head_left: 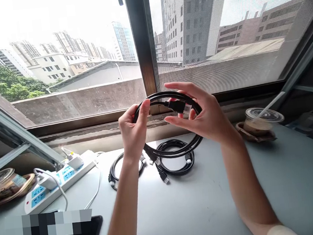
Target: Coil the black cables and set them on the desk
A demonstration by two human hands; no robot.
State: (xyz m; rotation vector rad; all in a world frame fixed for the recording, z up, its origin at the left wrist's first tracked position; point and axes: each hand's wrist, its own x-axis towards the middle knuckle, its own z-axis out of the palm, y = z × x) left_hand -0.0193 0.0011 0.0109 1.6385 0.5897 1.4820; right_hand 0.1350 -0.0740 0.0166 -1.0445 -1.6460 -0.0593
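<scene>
From the head camera, both hands were up in front of the window, holding one black cable (176,150) wound into a ring. The left hand (132,131) was closed around the left side of the ring, with the thumb pressed on top, so the loops stayed together. The right hand (204,116) was half open. Its thumb and fingers pinched the plug end (178,105) near the top of the ring, and the other fingers were spread out behind the loops. Held like that, the ring stood up in the air, above the surface (198,202), not lying on it.

Two more black cables lay flat below the hands. One small coil (114,171) was just left of the left wrist. A second coil (178,167) lay right under the held ring, and they looked very close.

A white power strip (55,184) with plugs in it sat at the left. A cup with a straw (259,122) stood on the right, well away from the cables. A dark phone (96,226) lay near the bottom left.
</scene>
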